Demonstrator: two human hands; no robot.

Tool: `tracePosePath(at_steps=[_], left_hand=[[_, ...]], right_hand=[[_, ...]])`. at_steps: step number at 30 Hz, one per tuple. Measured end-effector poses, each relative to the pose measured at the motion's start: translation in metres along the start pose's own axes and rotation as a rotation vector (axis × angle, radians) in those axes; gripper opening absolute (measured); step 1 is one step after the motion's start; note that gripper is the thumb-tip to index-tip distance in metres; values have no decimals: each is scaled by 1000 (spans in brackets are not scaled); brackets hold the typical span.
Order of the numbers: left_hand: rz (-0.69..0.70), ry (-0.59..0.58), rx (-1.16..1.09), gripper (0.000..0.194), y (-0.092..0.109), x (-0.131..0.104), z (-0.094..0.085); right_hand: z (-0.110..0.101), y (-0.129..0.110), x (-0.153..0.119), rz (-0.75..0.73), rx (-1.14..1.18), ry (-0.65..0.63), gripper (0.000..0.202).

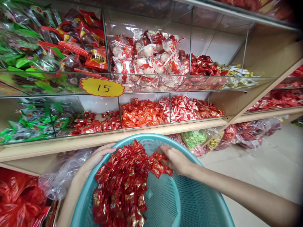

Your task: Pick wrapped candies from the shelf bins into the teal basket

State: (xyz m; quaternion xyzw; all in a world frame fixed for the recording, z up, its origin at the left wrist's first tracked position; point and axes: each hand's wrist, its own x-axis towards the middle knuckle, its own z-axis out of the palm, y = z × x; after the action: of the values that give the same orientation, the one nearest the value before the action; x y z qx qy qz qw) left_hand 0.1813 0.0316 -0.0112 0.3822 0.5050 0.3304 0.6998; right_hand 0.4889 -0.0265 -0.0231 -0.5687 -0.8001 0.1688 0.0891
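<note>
A teal mesh basket (pixel 189 189) is tilted below the shelf edge, with a heap of red wrapped candies (pixel 125 183) along its left side. My left hand (pixel 100 157) grips the basket's upper left rim, its fingers lying over the edge. Inside the basket, to the right of the heap, my right hand (pixel 174 159) is closed around several red candies, some of which stick out beneath its fingers. Part of the basket floor shows bare between the heap and the right wall.
Glass-divided shelves (pixel 184 126) of wrapped candies span the view ahead. A yellow tag (pixel 101 86) reading 15 hangs on the upper tier. Plastic bags of candy (pixel 194 138) lie under the shelf at right; a red bag (pixel 19 195) stands at lower left.
</note>
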Motion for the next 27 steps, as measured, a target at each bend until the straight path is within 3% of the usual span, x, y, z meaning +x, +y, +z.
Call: tracePosePath(at_steps=[6,9,12,15,20,23,27], left_hand=[[0,-29,-9,40,0,0,-1],[25,51,27,39,-1,1,-2],[32,105,38,35,-1,2,-3],[26,30,16,34,-2,4,-4],[17,-9,-15,38,-3,6,-5],[-3,-21,-39,39,-3,6,-5],[4,-47,-34,38,-3,6,-6]], right_hand=[[17,3,6,51,-15,-59,33],[13,-1,7,76,-29,-33,40],[-8,-12,9,31,-17,60,35],[-45,-29,19,-29,7,175,20],[-100,-36,62,-33,-47,416,15],[-107,-27,97,54,-92,499,14],[-96,-19,132,104,-151,537,28]])
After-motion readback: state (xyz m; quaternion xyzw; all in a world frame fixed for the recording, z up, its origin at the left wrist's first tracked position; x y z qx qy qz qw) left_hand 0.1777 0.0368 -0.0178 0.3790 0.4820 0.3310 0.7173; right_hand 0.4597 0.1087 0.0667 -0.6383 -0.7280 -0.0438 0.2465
